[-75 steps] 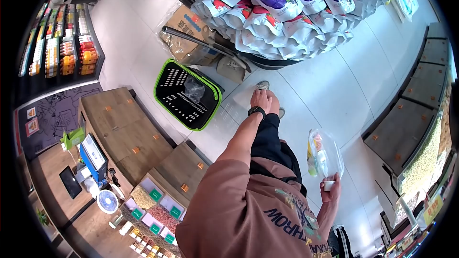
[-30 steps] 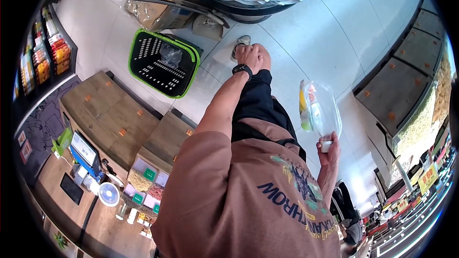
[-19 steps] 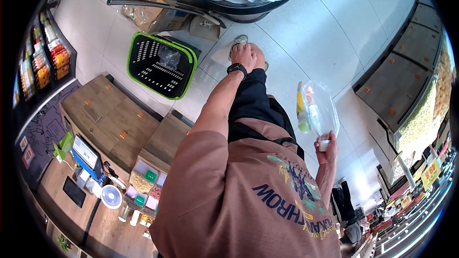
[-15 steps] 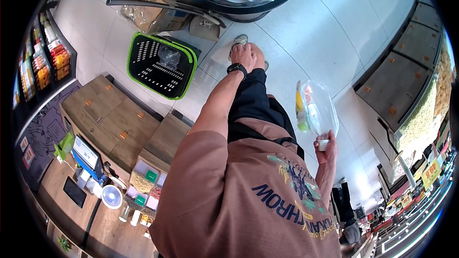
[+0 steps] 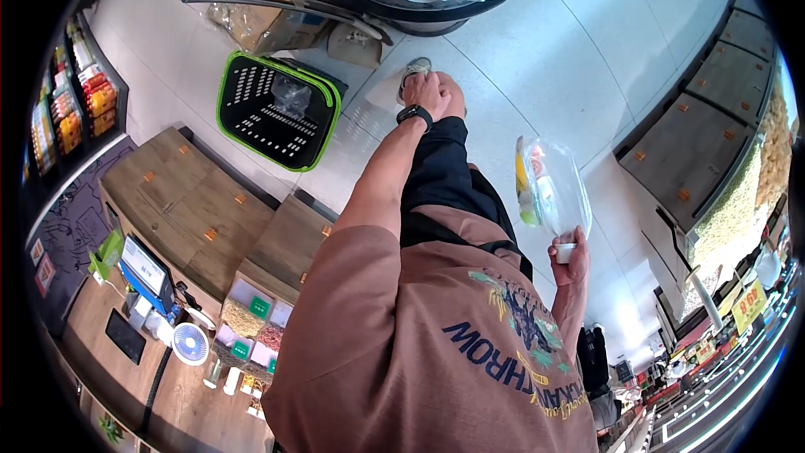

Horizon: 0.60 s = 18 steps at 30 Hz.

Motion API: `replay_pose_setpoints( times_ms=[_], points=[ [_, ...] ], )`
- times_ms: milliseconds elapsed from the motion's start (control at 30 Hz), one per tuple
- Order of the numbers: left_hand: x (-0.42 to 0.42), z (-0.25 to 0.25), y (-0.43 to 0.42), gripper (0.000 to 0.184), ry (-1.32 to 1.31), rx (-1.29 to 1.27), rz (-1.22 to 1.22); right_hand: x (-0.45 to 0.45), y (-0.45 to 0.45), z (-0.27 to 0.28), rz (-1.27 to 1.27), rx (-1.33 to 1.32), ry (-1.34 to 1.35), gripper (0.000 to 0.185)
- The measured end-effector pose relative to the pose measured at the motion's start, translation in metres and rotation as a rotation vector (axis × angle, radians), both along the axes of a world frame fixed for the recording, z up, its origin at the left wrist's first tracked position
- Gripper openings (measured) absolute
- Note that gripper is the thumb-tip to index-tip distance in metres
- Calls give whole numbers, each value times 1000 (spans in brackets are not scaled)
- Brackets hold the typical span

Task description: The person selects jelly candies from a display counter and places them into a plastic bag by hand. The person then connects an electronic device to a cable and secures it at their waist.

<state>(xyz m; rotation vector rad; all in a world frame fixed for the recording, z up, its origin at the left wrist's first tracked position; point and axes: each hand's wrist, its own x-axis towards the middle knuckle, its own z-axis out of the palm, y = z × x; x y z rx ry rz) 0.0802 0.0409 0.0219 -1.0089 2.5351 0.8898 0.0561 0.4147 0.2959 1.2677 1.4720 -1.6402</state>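
My right hand is closed round the gathered neck of a clear plastic bag. Yellow, red, white and green things show through its side, too blurred to name. A small white object shows between the thumb and fingers of the same hand. Beside my bare knee is my left hand, with a black watch on the wrist. Its fingers are curled together, and what they hold, if anything, is hidden. Below that hand a shoe shows on the floor.
A black basket with a green rim stands on the floor to my left, with crumpled clear plastic inside. Behind it are a cardboard box and a dustpan. Wooden cabinets line the left, and bulk-food bins the right.
The surroundings have shifted slightly to the left in view. My right hand keeps its grip on the bag, and my left hand stays beside the knee.
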Motion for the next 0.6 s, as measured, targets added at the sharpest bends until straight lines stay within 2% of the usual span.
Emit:
replay_pose_setpoints(
  times_ms=[600],
  points=[
    [-9,-1,-5,46,-43,-35,27,-2,-11,6,-27,32,9,20]
  ],
)
